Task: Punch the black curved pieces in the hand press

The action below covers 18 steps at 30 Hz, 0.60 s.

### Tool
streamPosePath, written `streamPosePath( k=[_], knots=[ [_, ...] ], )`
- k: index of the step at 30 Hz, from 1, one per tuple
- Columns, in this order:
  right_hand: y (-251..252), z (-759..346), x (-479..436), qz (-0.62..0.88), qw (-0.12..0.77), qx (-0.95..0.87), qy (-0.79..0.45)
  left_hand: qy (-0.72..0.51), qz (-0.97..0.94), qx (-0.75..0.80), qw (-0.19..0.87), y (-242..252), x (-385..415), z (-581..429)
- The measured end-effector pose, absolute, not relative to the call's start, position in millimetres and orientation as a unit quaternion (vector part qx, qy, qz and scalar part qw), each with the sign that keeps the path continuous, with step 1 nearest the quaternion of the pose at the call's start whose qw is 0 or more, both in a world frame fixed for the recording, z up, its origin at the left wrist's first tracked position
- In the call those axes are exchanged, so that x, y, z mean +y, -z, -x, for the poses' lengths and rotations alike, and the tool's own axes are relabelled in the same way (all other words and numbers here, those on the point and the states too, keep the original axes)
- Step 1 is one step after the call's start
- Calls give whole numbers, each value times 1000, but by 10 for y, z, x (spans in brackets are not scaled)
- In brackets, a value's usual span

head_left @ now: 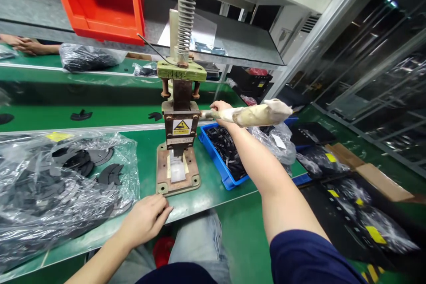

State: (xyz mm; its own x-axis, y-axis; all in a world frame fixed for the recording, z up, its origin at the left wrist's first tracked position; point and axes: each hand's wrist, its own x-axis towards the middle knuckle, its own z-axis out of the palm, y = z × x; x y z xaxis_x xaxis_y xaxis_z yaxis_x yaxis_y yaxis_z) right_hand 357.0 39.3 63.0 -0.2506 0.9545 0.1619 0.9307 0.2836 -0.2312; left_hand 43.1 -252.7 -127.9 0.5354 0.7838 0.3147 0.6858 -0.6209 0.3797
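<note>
A hand press (181, 131) with a warning label and a tall spring stands at the table's front edge. A pale block (178, 171) lies on its base plate. My left hand (146, 217) rests on the table edge just in front of the base, thumb apart from the fingers, holding nothing visible. My right arm reaches forward beneath the wrapped press lever (256, 115). My right hand (220, 106) is beyond the lever, near the far end of a blue bin (216, 162) of small black parts (226, 146). Its fingertips are mostly hidden.
A large clear bag (123, 191) of curved black pieces covers the left of the table. Behind runs a green conveyor (40, 111) with a few black parts. An orange bin (103, 26) sits on the shelf above. Another person's hands (28, 45) show at far left. Bagged parts (319, 159) lie right.
</note>
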Motion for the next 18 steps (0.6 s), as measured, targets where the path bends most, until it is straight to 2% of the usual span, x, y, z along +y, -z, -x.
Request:
streamPosePath(
  k=[4,11,18],
  knots=[
    [-390,-3935,72,638,88,-764,-38,-236,-866,427,112,1276,-2527,-438],
    [-25,-4474,-667,628,-47,-768,-117,-241,-861,434,109,1291,-2532,-459],
    [272,-4401,-990,627,-31,-773,-91,-242,-859,440,101,1288,-2554,-452]
  ],
)
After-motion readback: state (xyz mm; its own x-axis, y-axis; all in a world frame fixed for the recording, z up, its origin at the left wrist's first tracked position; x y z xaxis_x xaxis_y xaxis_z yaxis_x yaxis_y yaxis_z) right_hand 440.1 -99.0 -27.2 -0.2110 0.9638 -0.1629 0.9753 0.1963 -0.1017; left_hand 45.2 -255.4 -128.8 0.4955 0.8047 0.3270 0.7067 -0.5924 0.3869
